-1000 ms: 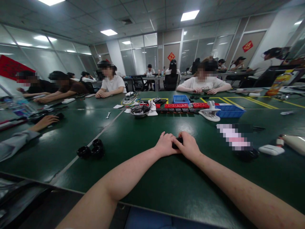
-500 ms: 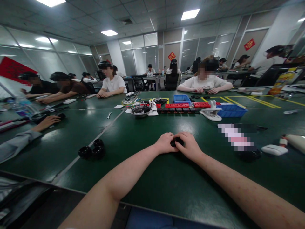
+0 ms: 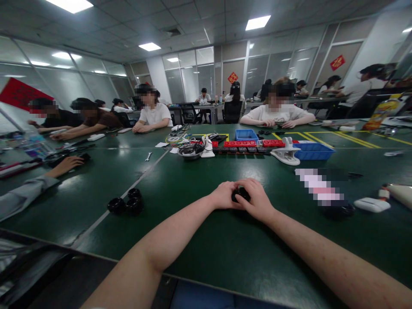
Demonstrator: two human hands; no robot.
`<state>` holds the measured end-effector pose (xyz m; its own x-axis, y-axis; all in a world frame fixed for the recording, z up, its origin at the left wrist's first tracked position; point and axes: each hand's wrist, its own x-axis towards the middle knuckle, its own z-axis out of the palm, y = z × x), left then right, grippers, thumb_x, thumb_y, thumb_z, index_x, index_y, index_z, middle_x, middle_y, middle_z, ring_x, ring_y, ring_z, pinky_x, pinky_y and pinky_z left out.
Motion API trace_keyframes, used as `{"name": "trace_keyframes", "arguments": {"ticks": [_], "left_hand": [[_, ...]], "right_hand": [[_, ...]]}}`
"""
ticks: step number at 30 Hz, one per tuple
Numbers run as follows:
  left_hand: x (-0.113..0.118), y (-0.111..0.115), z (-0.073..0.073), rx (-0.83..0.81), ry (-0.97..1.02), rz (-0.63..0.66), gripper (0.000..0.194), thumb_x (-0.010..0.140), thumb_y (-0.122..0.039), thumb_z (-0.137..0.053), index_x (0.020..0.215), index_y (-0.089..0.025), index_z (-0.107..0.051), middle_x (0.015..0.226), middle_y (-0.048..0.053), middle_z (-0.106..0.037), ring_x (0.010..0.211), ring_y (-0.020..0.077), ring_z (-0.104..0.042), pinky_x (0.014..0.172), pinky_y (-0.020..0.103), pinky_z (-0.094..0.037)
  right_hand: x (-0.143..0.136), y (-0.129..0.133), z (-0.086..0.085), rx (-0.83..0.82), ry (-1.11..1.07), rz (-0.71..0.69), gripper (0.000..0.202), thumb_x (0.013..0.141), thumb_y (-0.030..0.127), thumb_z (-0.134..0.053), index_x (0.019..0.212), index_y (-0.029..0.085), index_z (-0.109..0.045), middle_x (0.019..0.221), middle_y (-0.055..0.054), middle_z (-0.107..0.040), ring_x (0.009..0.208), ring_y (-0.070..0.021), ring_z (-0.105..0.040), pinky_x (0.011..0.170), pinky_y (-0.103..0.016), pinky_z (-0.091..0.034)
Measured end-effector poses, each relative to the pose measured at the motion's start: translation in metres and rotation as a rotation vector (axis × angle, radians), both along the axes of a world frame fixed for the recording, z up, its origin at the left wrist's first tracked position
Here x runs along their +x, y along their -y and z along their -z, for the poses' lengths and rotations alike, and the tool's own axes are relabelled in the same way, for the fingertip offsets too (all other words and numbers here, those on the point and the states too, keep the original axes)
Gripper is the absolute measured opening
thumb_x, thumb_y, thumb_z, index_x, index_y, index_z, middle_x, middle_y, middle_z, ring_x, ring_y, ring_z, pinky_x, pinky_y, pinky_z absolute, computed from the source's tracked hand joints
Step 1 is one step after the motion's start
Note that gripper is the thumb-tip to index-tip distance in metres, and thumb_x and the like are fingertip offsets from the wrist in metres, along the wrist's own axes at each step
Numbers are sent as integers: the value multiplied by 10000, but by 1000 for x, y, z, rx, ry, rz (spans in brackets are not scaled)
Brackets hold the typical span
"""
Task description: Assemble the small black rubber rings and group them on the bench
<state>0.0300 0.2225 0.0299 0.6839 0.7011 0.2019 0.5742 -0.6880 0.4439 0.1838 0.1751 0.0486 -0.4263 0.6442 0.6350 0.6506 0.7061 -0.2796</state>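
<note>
In the head view, a glossy black, round, cup-like part (image 3: 242,194) sits between my two hands, low over the table. My left hand (image 3: 223,195) is closed around its left side. From the right, my right hand (image 3: 258,198) curls over it, with the thumb on the near side and the fingers on the far side. Much of the part is hidden by the fingers. Off to the left, three similar black round parts (image 3: 133,206) stand close together on the green table (image 3: 199,244).
Beyond my hands lie red-and-black power strips (image 3: 240,144), a white clamp (image 3: 286,151), a blue bin (image 3: 313,151) and a metal bowl (image 3: 189,151) with cables. A small wrench (image 3: 148,156) lies left. A white case (image 3: 372,204) is at right. A co-worker's hand (image 3: 69,164) rests at far left.
The black part has turned slightly between my hands, so more of its dark opening shows. My right thumb and fingers have spread a little wider around it.
</note>
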Motion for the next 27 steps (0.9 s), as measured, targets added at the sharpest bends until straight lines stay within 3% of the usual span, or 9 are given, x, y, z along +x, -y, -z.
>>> {"name": "trace_keyframes", "arguments": {"ticks": [6,12,20,27], "left_hand": [[7,10,-2,177,-40,-93,697,574,-574,-647,1112,-177,-451,1047,75,-549,999,267,-498,909,405,-341],[11,11,0,212,-86,-150,457,623,-544,-627,878,-170,-560,909,54,-583,928,238,-521,917,396,-318],[11,11,-3,229,-95,-165,375,642,-515,-606,772,-165,-571,802,41,-580,823,216,-534,839,373,-361],[7,5,-1,201,-86,-141,385,614,-461,-629,845,-157,-581,822,44,-566,845,229,-521,856,389,-362]], "right_hand": [[1,-11,14,-48,-8,188,379,756,424,-509,1004,138,-486,953,-127,-560,897,-269,-508,794,-421,-403],[1,-17,22,-104,-3,292,308,791,430,-455,916,151,-492,856,-103,-559,808,-244,-521,723,-380,-421],[-1,-15,17,-122,-4,311,216,758,398,-504,776,183,-485,730,-54,-527,695,-211,-503,626,-335,-413],[-1,-10,10,-91,-32,192,173,762,322,-516,849,175,-548,841,-78,-526,825,-227,-492,748,-382,-419]]}}
